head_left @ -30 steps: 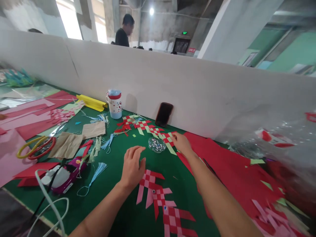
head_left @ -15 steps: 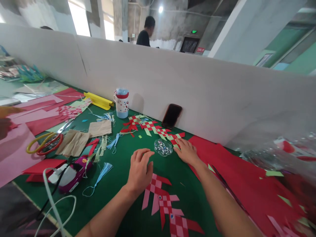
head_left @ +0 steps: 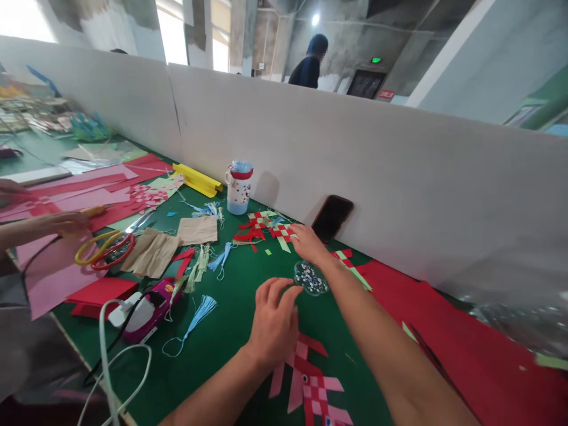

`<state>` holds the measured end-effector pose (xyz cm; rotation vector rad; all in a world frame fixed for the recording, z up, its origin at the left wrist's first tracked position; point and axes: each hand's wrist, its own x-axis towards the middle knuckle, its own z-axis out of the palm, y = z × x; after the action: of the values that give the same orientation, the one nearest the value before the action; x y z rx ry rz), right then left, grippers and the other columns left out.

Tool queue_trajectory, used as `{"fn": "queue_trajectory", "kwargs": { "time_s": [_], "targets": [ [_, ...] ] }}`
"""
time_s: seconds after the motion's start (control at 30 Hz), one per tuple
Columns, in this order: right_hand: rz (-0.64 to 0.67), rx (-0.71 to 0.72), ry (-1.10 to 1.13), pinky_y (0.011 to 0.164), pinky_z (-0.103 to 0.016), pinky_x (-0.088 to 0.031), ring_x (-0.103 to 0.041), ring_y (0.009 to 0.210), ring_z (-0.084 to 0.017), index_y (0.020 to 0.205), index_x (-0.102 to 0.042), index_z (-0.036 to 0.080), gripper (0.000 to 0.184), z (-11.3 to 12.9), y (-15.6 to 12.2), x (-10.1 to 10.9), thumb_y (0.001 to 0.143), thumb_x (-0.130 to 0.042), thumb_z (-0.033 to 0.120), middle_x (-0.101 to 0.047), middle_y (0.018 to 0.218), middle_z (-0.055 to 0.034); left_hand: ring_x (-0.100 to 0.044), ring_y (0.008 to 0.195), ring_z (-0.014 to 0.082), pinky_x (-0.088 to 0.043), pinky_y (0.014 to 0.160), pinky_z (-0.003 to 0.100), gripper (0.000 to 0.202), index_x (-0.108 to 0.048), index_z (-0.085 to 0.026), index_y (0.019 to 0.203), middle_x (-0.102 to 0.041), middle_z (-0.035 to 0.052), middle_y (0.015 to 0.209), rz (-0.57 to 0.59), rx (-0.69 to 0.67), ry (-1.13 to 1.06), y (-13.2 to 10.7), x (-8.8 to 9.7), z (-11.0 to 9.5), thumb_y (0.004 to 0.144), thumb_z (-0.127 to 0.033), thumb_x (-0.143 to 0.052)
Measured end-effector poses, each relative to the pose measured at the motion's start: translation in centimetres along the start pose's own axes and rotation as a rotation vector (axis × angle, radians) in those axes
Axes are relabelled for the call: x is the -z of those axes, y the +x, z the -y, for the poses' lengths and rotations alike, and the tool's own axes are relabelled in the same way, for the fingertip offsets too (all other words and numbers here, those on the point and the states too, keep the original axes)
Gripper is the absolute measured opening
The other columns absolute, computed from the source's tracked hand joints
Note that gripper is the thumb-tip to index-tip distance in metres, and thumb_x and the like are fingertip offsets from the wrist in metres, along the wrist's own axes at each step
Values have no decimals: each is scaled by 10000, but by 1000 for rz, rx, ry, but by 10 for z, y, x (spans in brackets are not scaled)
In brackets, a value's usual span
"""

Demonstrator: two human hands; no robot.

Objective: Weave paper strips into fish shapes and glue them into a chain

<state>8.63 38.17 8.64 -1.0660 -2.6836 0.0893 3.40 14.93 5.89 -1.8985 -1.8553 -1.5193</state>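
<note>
My left hand (head_left: pixel 275 322) hovers over the green table, loosely curled with its thumb apart from the fingers and nothing visible in it. Just beyond its fingertips lies a clear scalloped dish (head_left: pixel 312 278) of small googly eyes. Past the dish, my right hand (head_left: pixel 309 244) stretches out flat, fingertips at the woven red and green paper fish (head_left: pixel 265 222); whether it presses on them cannot be seen. Part of another red and green piece (head_left: pixel 344 255) shows behind the right wrist. Woven pink and red paper fish (head_left: pixel 316 387) with stuck-on eyes lie below my left hand.
A phone (head_left: pixel 332 217) leans on the white partition (head_left: pixel 381 171), right of a cup (head_left: pixel 240 189). Tassels (head_left: pixel 202 313), brown paper pieces (head_left: pixel 151 252), scissors (head_left: pixel 104 248) and a purple power block (head_left: pixel 153 310) with cables lie left. Another person's hand (head_left: pixel 66 225) is at far left.
My right hand has moved left and farther over the red and green paper fish. My left hand keeps its curled pose near the dish. The view has swung left, showing more of another person's hands.
</note>
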Motion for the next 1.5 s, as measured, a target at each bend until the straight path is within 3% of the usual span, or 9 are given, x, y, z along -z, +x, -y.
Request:
{"fn": "queue_trajectory", "kwargs": {
  "time_s": [0.17,0.3,0.43,0.53,0.77,1.03,1.2,1.33,1.5],
  "targets": [
    [14,-22,60,882,-432,-517,-604,1038,-210,1191,-582,185,305,16,46,-25,931,-566,344,-592,1223,-85,-461,1150,267,-399,986,445,395,-575,-203,1149,-561,93,1192,-63,-155,-31,0,7,-4,793,-49,-500],
    [29,-62,90,872,-426,-521,-608,1022,-206,1189,-582,186,305,21,63,-30,932,-564,349,-596,1215,-84,-473,1114,251,-383,975,432,356,-593,-205,1070,-575,87,1148,-126,-158,-49,2,11,-7,774,-40,-481],
    [87,-7,139,923,-455,-492,-593,1074,-219,1173,-596,183,296,35,63,-28,930,-566,349,-595,1232,-85,-459,1108,223,-385,956,410,244,-547,-207,810,-559,63,1093,-210,-91,-57,5,11,-1,781,9,-437],
    [147,37,178,983,-489,-443,-567,1141,-234,1148,-616,176,285,39,57,-22,922,-580,346,-603,1240,-82,-427,1130,221,-384,951,412,244,-509,-193,731,-505,62,1120,-277,-48,8,6,12,4,780,37,-443],
    [175,-31,174,906,-437,-501,-621,1019,-200,1127,-619,169,272,27,42,-2,935,-559,353,-637,1159,-75,-449,1121,226,-376,939,430,199,-517,-186,657,-551,44,1127,-204,-110,-45,1,11,-8,771,-24,-501],
    [185,-23,109,867,-423,-521,-611,1015,-204,1166,-593,178,295,70,54,-32,927,-572,351,-606,1192,-80,-493,1063,201,-366,921,413,180,-520,-190,651,-630,9,1068,-268,-178,-45,3,9,-8,723,-26,-541],
    [179,-82,89,872,-419,-520,-605,1024,-202,1174,-591,193,288,81,60,-44,930,-566,344,-594,1216,-82,-495,1069,205,-347,935,408,187,-577,-206,676,-634,22,1044,-293,-170,-32,5,12,-7,710,-25,-543],
    [106,-118,118,857,-419,-526,-614,1004,-202,1173,-587,175,302,77,58,-25,927,-571,350,-606,1187,-80,-492,1068,205,-343,941,403,179,-584,-214,668,-642,16,1060,-275,-169,-32,5,14,-8,732,-54,-537],
    [-19,-194,162,833,-397,-523,-634,922,-178,1072,-625,158,259,60,43,28,932,-561,366,-654,1062,-57,-501,1084,222,-358,947,423,150,-586,-211,752,-643,37,1082,-218,-162,-75,3,15,-8,759,-71,-532]
  ]
}}
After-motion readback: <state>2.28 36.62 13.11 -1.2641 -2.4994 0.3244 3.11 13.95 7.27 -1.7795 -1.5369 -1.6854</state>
